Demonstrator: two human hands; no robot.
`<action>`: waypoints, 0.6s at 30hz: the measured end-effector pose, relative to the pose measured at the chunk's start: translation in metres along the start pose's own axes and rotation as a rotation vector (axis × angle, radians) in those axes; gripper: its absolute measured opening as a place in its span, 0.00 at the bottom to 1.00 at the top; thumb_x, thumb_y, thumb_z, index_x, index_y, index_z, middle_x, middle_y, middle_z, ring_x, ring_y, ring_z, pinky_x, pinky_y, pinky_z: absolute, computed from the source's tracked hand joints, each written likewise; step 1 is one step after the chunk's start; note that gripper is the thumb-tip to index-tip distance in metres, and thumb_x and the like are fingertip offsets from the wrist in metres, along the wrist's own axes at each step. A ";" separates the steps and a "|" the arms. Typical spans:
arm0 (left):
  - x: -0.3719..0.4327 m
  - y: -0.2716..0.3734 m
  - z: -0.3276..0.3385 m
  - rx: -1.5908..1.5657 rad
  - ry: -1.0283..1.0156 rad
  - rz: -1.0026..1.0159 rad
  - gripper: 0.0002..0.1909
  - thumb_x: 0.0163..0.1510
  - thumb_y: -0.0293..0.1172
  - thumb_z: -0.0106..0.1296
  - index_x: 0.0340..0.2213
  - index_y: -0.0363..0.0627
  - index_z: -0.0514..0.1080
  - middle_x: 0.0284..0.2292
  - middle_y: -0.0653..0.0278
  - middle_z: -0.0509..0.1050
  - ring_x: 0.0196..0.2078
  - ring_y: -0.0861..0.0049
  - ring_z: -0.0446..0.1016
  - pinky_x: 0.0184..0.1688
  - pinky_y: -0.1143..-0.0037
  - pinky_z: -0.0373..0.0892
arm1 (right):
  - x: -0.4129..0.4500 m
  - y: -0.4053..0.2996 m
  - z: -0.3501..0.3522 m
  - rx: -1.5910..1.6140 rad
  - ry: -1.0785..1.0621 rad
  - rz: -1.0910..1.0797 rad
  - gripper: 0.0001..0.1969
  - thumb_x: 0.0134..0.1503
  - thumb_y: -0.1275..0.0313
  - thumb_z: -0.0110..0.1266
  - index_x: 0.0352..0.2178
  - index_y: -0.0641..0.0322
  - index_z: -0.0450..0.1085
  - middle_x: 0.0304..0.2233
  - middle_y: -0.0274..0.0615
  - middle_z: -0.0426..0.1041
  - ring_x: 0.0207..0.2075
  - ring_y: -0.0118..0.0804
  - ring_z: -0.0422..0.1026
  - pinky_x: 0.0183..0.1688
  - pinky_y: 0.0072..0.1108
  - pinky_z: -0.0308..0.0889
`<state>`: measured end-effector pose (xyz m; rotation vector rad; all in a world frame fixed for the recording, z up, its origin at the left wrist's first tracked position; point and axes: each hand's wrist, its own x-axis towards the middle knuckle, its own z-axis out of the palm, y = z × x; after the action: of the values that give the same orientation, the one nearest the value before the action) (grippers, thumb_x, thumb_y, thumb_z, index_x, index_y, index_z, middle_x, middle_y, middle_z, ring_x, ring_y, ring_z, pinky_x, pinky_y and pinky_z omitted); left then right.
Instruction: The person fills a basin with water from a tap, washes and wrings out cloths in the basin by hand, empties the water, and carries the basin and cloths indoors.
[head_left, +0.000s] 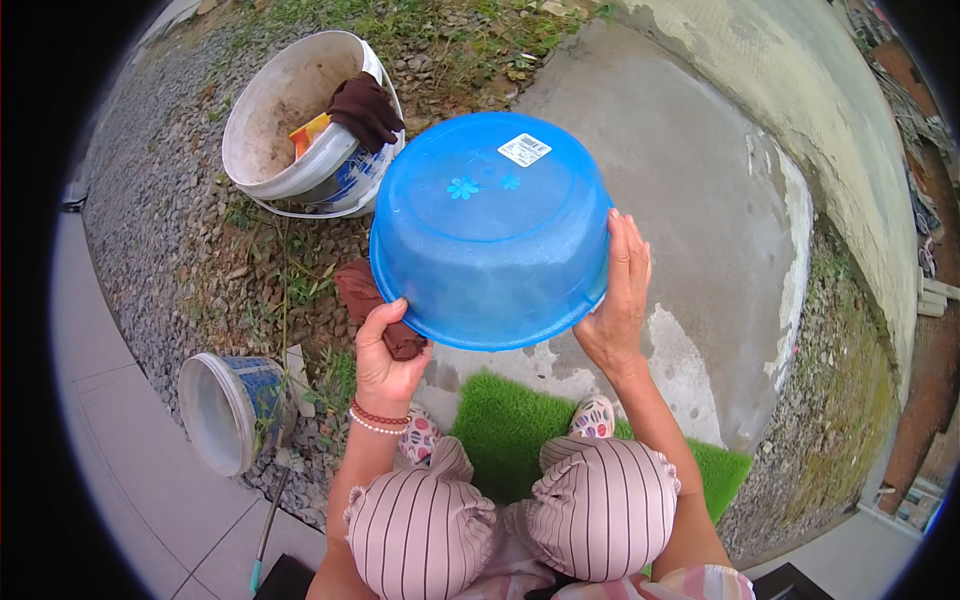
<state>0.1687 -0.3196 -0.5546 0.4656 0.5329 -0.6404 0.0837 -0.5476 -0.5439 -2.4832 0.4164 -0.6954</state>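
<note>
A translucent blue plastic basin (487, 240) is held tilted in front of me, its underside towards the camera, with a white sticker and light-blue flower prints on it. My left hand (390, 349) grips the rim at the lower left, thumb on the outside. At the right side of the rim, my right hand (621, 292) holds on with its fingers along the wall. A reddish-brown cloth (358, 289) shows behind the basin, near my left hand; whether the hand touches it I cannot tell. The basin's inside is hidden.
A large white bucket (259, 112) with a dark brown cloth (366, 112) over its rim leans on gravel at upper left. Below it, a smaller bucket (217, 412) lies on its side. Green artificial turf (502, 427) lies under my feet, beside wet concrete (697, 210).
</note>
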 end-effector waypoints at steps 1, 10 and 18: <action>0.000 0.005 -0.001 0.025 -0.018 0.043 0.20 0.43 0.18 0.49 0.41 0.41 0.64 0.39 0.61 0.70 0.43 0.69 0.68 0.47 0.69 0.66 | 0.004 0.002 -0.002 0.031 -0.004 -0.026 0.39 0.37 0.77 0.55 0.54 0.57 0.51 0.52 0.48 0.54 0.56 0.51 0.50 0.56 0.42 0.43; -0.080 0.112 -0.061 0.348 0.044 0.277 0.24 0.38 0.22 0.49 0.42 0.36 0.63 0.38 0.57 0.71 0.41 0.65 0.70 0.46 0.65 0.66 | 0.065 0.016 0.024 -0.119 -0.593 -0.121 0.23 0.44 0.72 0.55 0.44 0.62 0.62 0.41 0.47 0.64 0.44 0.46 0.63 0.46 0.31 0.59; -0.092 0.132 -0.101 0.304 0.255 0.446 0.25 0.38 0.21 0.48 0.43 0.38 0.63 0.39 0.59 0.70 0.41 0.65 0.68 0.46 0.65 0.65 | 0.175 -0.052 0.169 0.301 -0.499 -0.141 0.35 0.44 0.71 0.55 0.52 0.67 0.47 0.49 0.56 0.57 0.49 0.51 0.60 0.50 0.31 0.57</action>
<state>0.1616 -0.1293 -0.5457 0.9318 0.5501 -0.2307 0.3282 -0.5106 -0.5694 -2.2998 -0.0477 -0.1541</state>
